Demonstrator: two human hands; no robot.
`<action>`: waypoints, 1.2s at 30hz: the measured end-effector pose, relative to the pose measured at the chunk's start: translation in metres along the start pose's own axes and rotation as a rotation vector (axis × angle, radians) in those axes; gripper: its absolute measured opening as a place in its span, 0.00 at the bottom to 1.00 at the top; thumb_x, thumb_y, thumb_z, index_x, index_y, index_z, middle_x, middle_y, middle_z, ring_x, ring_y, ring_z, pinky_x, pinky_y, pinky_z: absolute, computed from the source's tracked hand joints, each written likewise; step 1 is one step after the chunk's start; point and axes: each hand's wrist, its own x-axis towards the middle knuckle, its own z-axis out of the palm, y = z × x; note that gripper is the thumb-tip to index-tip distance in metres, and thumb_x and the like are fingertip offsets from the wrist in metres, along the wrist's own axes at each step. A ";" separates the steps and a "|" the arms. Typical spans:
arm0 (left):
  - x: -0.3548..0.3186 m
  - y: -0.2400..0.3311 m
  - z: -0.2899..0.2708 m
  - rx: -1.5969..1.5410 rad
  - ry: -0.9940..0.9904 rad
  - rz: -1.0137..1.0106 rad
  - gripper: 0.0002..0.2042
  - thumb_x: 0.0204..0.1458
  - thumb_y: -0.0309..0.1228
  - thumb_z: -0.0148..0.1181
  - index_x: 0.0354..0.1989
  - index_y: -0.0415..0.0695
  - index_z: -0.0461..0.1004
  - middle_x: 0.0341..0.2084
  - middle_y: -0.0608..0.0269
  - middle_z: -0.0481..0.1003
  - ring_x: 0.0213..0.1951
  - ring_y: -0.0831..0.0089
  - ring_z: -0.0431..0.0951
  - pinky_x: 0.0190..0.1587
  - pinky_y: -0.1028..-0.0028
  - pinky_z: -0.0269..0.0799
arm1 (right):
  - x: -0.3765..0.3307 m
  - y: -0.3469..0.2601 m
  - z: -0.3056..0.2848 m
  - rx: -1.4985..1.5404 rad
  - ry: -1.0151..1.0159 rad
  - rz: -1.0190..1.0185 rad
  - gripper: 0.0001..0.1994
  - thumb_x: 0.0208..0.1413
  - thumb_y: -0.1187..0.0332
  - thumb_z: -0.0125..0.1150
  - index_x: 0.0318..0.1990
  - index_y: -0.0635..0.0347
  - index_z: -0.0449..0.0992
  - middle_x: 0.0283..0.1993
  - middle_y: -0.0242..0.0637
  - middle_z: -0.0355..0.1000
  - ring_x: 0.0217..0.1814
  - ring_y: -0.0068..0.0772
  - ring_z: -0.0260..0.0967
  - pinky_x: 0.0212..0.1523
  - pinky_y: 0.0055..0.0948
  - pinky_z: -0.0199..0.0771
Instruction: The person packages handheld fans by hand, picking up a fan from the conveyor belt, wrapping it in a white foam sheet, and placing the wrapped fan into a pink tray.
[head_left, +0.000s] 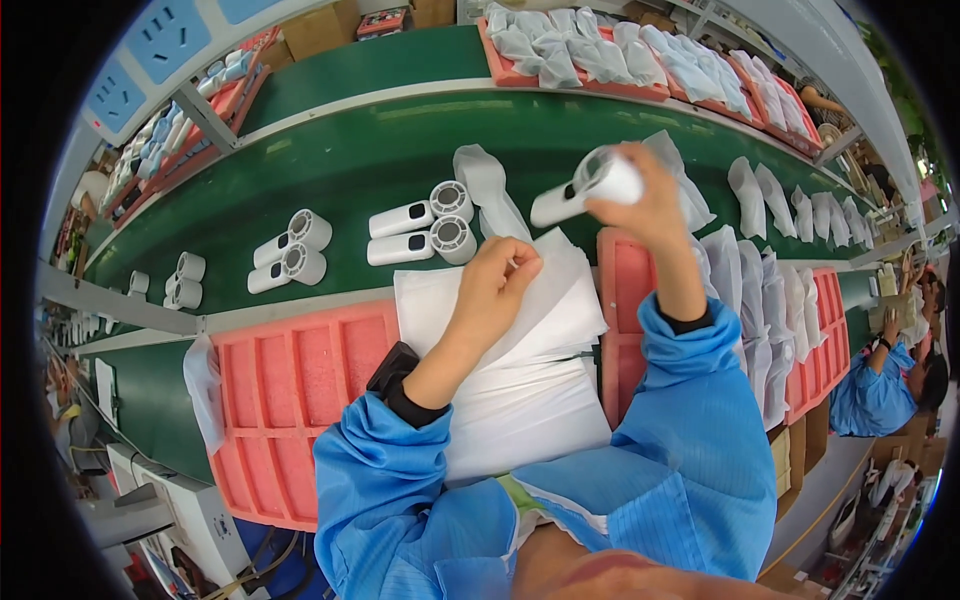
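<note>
My right hand is closed around the round head of a white handheld fan, holding it above the green conveyor belt with its handle pointing left. The fingers of my left hand are curled together at the edge of a skewed white packing sleeve; whether they pinch it is hidden. Beneath lies a stack of white sleeves. Just beyond my left hand, two white fans lie side by side on the belt, near a loose translucent sleeve. Another sleeve lies behind my right hand.
More fan pairs lie along the belt to the left. A pink divided tray sits left of the stack; another pink tray at right holds several sleeved items. Filled trays line the far shelf. A co-worker is at far right.
</note>
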 end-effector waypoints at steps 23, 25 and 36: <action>0.001 0.063 -0.019 -0.486 0.231 -0.061 0.04 0.62 0.28 0.52 0.38 0.41 0.67 0.26 0.72 0.68 0.25 0.83 0.65 0.29 0.80 0.63 | -0.015 -0.070 -0.008 0.227 0.001 -0.352 0.27 0.25 0.74 0.70 0.42 0.64 0.71 0.40 0.41 0.67 0.40 0.33 0.66 0.40 0.26 0.67; 0.004 0.061 -0.025 -0.544 0.194 -0.157 0.06 0.61 0.28 0.54 0.39 0.41 0.66 0.24 0.71 0.68 0.25 0.81 0.66 0.29 0.78 0.64 | -0.014 -0.070 -0.011 0.140 0.086 -0.364 0.27 0.25 0.75 0.70 0.42 0.64 0.71 0.40 0.41 0.68 0.39 0.34 0.67 0.39 0.26 0.68; 0.005 0.059 -0.035 0.171 0.319 0.105 0.06 0.51 0.26 0.65 0.32 0.38 0.75 0.23 0.67 0.71 0.26 0.79 0.67 0.30 0.78 0.62 | -0.027 -0.085 0.000 0.241 0.003 -0.422 0.32 0.25 0.75 0.73 0.47 0.64 0.71 0.43 0.44 0.67 0.41 0.40 0.69 0.39 0.31 0.71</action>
